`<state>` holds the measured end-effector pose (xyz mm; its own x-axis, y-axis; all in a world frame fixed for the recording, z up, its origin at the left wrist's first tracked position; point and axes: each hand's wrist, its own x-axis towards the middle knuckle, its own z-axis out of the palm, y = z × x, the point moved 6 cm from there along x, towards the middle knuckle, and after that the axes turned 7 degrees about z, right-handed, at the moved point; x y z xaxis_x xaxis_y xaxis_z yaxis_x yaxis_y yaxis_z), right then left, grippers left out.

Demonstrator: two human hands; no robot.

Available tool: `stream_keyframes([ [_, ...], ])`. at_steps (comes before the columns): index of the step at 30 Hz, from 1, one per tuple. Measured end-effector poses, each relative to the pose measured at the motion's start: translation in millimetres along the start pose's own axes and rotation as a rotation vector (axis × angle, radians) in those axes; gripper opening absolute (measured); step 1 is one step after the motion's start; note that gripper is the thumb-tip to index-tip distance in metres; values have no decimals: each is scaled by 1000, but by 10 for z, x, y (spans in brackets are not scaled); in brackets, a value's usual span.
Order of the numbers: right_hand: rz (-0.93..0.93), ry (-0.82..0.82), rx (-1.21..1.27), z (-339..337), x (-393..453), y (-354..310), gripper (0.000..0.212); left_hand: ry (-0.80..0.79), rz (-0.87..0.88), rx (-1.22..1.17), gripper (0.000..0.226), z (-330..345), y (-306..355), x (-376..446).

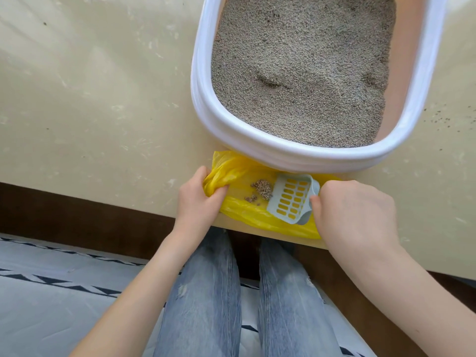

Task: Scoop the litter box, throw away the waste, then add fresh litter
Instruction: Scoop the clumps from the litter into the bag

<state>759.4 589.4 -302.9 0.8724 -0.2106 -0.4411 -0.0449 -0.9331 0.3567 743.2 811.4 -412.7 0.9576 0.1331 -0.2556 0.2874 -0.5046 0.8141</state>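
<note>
A white-rimmed litter box (pixel 257 140) full of grey-beige litter (pixel 301 73) sits on the cream table. Just in front of it, at the table's near edge, lies a yellow plastic bag (pixel 244 210). A clump of scooped litter waste (pixel 261 188) rests on the bag. My left hand (pixel 201 199) is shut on the bag's bunched left end. My right hand (pixel 355 212) grips the handle of a pale grey slotted scoop (pixel 293 199), whose head lies over the bag beside the clump. The handle is hidden by my fingers.
The cream table (pixel 103 112) stretches wide to the left of the box. Loose litter grains (pixel 443 119) are scattered to the right of it. Below the table edge are my jeans-clad legs (pixel 206 292) and a white patterned rug (pixel 64 292).
</note>
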Motion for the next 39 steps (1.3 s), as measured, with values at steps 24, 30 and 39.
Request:
stream_keyframes([
  [24,-11,54,245,350,66,366,41,-61,24,166,48,142,-207,-104],
  [30,-22,-62,516,314,48,573,45,-14,86,288,69,8,39,-99],
  [39,-60,-288,915,-5,54,806,20,231,567,390,65,-355,784,170],
])
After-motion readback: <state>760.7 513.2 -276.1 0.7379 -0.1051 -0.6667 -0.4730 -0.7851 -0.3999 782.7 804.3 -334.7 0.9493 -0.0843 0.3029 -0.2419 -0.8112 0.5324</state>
